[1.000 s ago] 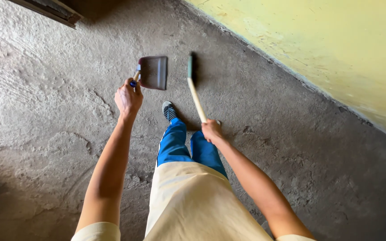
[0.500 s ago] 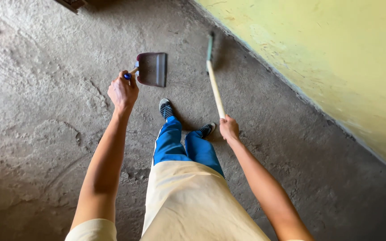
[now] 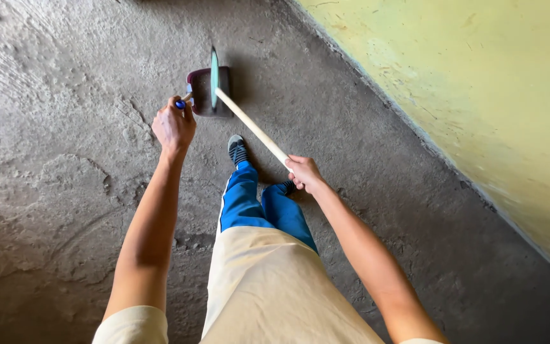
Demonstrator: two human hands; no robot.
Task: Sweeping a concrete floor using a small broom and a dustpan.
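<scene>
My left hand [image 3: 174, 125] grips the blue-tipped handle of a dark maroon dustpan [image 3: 202, 95], which rests low on the rough concrete floor ahead of my feet. My right hand [image 3: 305, 173] holds the pale wooden stick of a broom [image 3: 252, 127]. The broom's green head [image 3: 214, 70] lies across the mouth of the dustpan. My blue trouser legs and a dark shoe [image 3: 237, 150] stand just behind the pan, between my two arms.
A yellow wall [image 3: 466, 76] runs diagonally along the right side, meeting the floor at a dark edge. Rough grey concrete floor [image 3: 58, 159] spreads to the left and around my feet.
The broom head swept left from beside the yellow wall to the dustpan's mouth. My right hand shifted slightly left with the stick. The dustpan and my left hand barely moved.
</scene>
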